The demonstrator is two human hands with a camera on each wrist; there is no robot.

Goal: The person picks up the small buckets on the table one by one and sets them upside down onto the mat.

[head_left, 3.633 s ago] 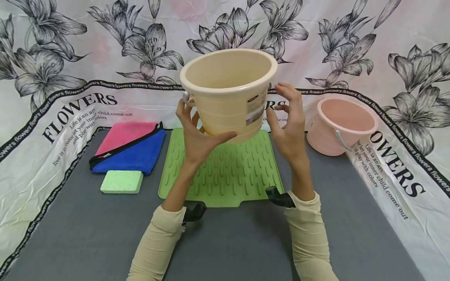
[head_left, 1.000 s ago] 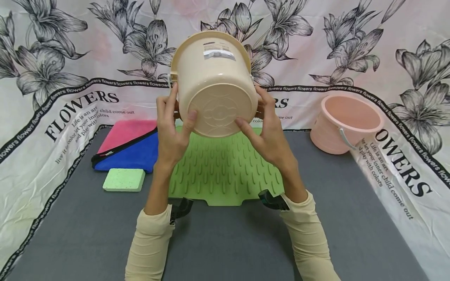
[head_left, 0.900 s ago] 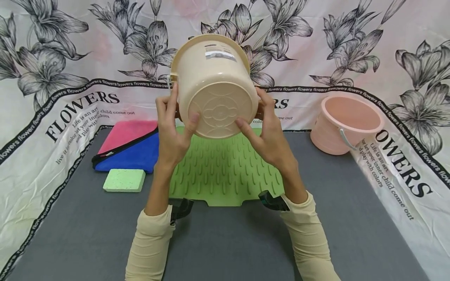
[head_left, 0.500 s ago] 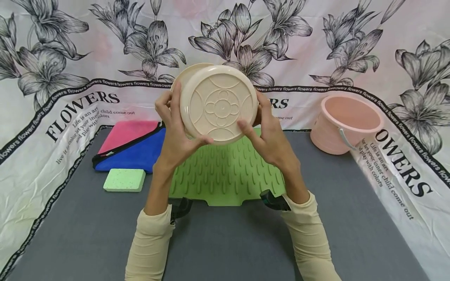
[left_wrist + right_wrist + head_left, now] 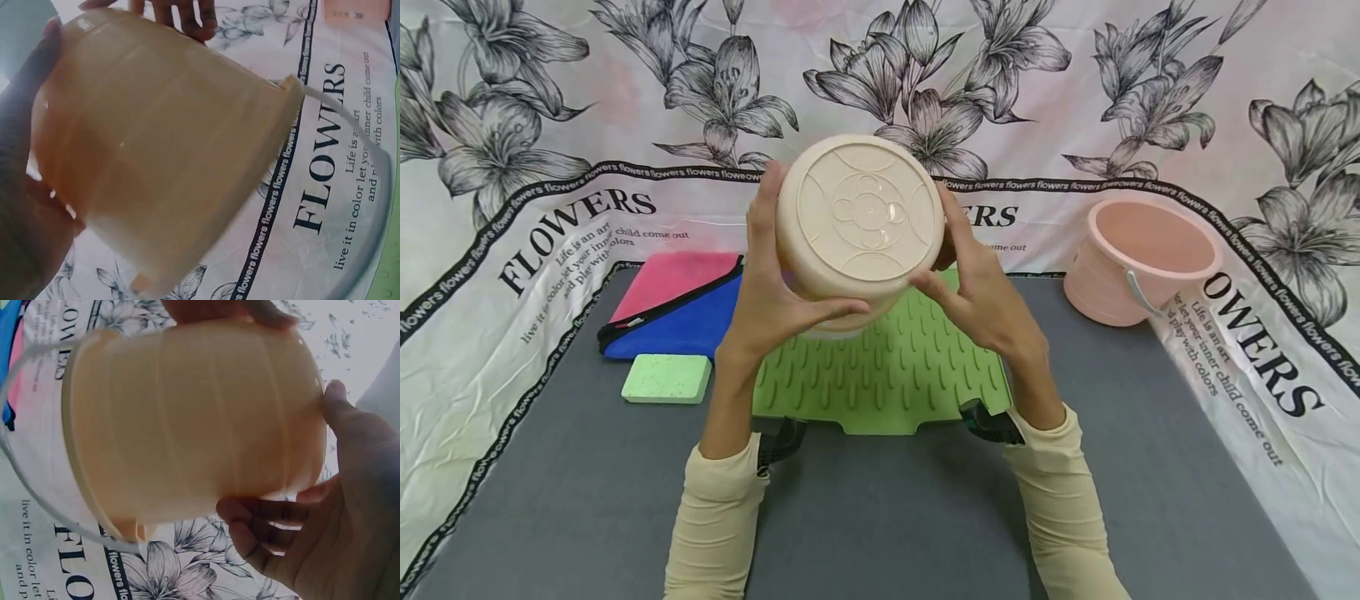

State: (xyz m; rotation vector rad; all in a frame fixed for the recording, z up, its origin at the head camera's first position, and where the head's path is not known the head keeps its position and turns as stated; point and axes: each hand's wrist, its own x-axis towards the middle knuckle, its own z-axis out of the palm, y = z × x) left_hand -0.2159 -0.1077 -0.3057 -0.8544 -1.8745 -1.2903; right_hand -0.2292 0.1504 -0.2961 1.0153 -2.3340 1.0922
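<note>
Both hands hold a cream plastic bucket [image 5: 868,212] up above the green mat, its round base with an embossed flower turned toward the head camera. My left hand [image 5: 771,279] grips the left side, its thumb along the lower edge near the base. On the opposite side my right hand [image 5: 988,292] grips the wall, thumb near the base's edge. In the left wrist view the bucket's wall [image 5: 156,144] and rim show, with a pale handle [image 5: 381,187] hanging loose. The right wrist view shows the ribbed wall [image 5: 200,419] and fingers curled round it. The bucket's inside is hidden.
A green ridged mat [image 5: 880,383] lies under the hands. To the left are folded pink and blue cloths [image 5: 677,312] and a light green sponge [image 5: 666,379]. A pink bucket [image 5: 1112,275] stands upright at the right. Behind hangs a flower-printed cloth [image 5: 625,100].
The cream bucket was upright in the left hand, the right hand beside it. Both hands then held it and tipped it over; its base now faces up toward the head camera, its rim turned down and away.
</note>
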